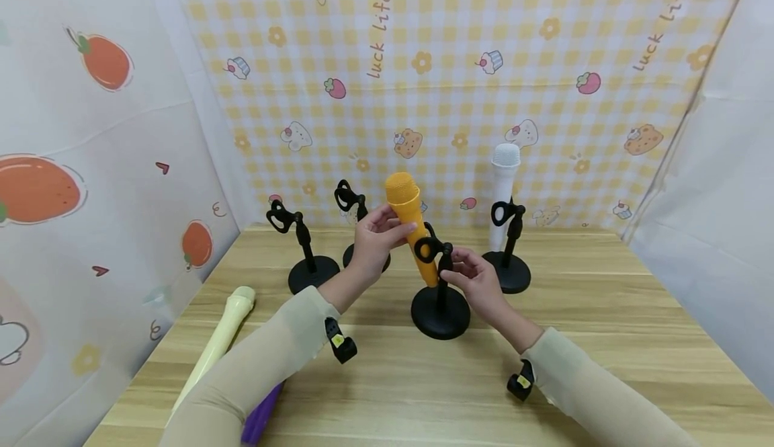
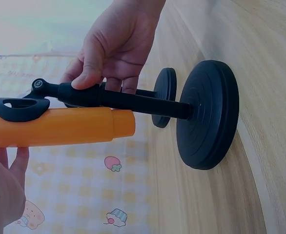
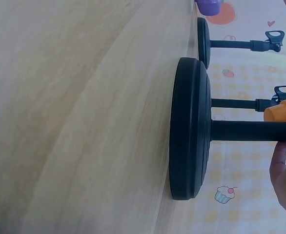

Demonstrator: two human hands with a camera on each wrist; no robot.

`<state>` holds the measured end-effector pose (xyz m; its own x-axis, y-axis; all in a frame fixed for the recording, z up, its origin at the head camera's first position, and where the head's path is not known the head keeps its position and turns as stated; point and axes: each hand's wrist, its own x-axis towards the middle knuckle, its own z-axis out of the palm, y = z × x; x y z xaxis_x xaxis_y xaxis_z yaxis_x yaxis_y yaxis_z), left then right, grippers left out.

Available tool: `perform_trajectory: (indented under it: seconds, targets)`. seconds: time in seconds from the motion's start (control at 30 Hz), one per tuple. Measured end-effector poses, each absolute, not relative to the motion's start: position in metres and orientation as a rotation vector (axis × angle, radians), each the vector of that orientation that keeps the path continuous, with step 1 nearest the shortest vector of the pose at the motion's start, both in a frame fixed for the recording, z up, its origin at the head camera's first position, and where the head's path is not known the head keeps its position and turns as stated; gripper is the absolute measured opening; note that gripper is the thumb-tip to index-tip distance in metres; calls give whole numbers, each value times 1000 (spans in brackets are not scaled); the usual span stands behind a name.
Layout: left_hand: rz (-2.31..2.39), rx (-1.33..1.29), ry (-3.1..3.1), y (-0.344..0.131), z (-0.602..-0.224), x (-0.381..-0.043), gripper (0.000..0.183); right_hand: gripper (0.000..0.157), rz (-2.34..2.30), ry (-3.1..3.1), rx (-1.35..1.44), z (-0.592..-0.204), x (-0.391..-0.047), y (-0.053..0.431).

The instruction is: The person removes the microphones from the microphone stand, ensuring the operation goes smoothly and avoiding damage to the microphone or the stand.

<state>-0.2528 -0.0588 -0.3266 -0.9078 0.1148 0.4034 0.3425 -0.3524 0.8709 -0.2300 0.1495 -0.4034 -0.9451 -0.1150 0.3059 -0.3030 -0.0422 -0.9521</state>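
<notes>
Since the black stand [image 1: 440, 320] could shift, we're pinching its stem with our right hand [image 1: 478, 284], likely steadying it on the bench [image 1: 375, 380], and holding the orange microphone [image 1: 410, 210] tilted at the clip [image 2: 21, 113] in our left hand [image 1: 375, 237], fingers parted only mic-wide; can't tell if it's seated. Two bare stands [image 1: 313, 275] are sitting left, one partly behind that hand, a white microphone [image 1: 504, 178] is standing by another stand [image 1: 508, 275], and our left sleeve [image 1: 266, 353] is partly blocking a cream microphone [image 1: 225, 320] and purple object [image 1: 261, 417].

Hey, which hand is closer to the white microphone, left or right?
Right. The right hand grips the front black stand, slightly left of the white microphone and nearer the camera; the left hand is farther left, holding the orange microphone.
</notes>
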Motion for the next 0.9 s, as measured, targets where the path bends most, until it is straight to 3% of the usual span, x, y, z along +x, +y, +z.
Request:
perform_trajectory:
  seconds: [0.9]
  targets:
    - [-2475, -592, -1643, -70, -328, -256, 29, 37, 2113, -2124, 420, -403, -230, 154]
